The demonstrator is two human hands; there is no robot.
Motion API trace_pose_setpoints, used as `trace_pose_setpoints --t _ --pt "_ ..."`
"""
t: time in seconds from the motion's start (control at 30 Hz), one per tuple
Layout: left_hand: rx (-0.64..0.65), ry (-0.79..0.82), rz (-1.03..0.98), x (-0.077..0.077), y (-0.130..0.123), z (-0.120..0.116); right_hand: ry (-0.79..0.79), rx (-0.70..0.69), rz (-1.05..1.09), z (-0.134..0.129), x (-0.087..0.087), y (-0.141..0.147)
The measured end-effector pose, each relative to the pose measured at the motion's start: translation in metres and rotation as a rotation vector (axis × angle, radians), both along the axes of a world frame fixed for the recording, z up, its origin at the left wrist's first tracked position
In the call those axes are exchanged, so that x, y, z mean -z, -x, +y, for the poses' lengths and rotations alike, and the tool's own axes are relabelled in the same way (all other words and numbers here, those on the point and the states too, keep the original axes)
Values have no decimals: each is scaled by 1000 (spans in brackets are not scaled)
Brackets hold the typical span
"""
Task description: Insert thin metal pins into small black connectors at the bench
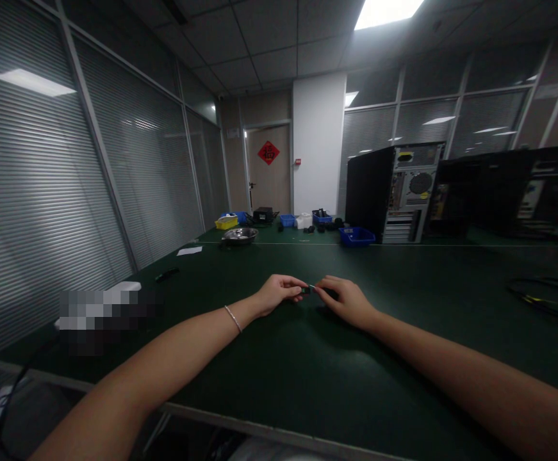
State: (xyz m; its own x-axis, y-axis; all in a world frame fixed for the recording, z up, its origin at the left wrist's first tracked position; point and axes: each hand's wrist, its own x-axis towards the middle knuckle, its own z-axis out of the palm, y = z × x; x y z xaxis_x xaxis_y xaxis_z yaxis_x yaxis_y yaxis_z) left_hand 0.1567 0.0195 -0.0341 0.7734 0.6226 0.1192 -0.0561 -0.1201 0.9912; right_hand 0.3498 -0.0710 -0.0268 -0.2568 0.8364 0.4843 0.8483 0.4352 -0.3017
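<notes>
Near the middle of the green table, my left hand pinches a small dark object with a bit of green between thumb and fingers. My right hand is just to the right, its fingers closed at a thin, light-coloured piece that meets the dark object. That piece is too small to name. Both hands are just above or on the tabletop, fingertips close together.
A metal bowl, yellow bin and blue bin stand farther back. A computer case rises at the back right, black cables lie right, and a dark strip and white paper lie left.
</notes>
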Motion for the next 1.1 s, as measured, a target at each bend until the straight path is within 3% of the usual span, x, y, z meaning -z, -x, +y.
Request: trace_pose_setpoints --t 0.37,1.1 --pt "-110 -96 41 6 -6 3 17 -23 -101 -2 1 3" --pt "-68 -159 77 8 -5 6 83 -12 -175 -3 -4 6"
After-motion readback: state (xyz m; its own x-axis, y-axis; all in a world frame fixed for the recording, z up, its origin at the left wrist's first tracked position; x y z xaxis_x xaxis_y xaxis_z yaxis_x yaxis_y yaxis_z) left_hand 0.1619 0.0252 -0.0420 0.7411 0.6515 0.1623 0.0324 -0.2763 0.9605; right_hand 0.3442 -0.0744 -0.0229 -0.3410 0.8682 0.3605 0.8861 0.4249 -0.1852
